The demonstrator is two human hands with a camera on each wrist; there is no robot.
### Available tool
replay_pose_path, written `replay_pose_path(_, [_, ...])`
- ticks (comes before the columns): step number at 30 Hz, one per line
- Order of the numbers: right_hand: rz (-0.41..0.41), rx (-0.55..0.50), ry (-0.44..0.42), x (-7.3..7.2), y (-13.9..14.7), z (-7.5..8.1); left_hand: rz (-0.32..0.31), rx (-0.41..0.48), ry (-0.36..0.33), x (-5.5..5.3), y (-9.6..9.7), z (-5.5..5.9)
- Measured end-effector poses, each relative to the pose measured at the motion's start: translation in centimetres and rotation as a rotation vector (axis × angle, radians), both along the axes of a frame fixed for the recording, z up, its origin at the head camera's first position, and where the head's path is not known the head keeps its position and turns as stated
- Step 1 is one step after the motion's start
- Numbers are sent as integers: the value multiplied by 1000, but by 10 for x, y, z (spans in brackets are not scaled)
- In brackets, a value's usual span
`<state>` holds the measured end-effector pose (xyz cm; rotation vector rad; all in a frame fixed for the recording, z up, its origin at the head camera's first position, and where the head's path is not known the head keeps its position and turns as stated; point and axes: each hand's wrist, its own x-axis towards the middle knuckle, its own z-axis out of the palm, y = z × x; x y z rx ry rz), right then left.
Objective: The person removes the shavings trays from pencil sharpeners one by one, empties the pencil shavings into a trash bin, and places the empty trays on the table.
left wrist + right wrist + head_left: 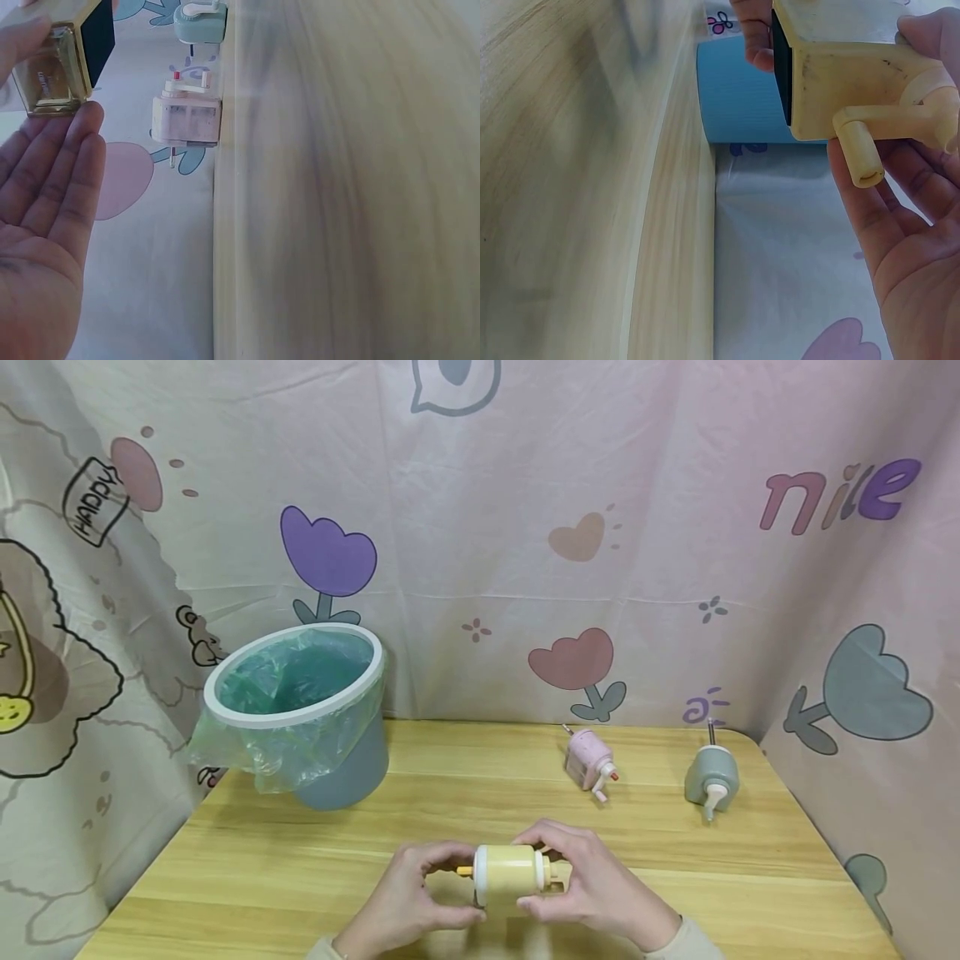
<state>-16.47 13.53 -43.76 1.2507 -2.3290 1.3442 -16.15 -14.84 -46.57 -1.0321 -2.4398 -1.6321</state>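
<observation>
Both hands hold a yellow crank pencil sharpener [512, 870] sideways above the front of the wooden table. My left hand [411, 893] has its thumb and fingers on the white-rimmed end, where a short orange stub [465, 871] sticks out. A clear drawer [54, 75] shows on that end in the left wrist view, with fingertips at its lower edge. At the opposite end, my right hand [588, 881] grips the body between thumb and fingers, beside the crank handle [861, 154]. The sharpener's dark base [781, 67] faces the table side in the right wrist view.
A pink crank sharpener [589, 758] and a grey-green one [712, 777] stand at the table's back right, each with a thin rod protruding. At back left is a bin [345, 777] with a green plastic liner [300, 756]. A printed curtain [465, 527] surrounds the table [247, 860].
</observation>
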Motion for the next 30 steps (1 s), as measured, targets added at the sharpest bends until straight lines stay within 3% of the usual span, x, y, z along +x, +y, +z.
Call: replay_pose_path(30, [-1, -6, 5, 2, 8, 3, -14, 12, 44, 0, 1, -1])
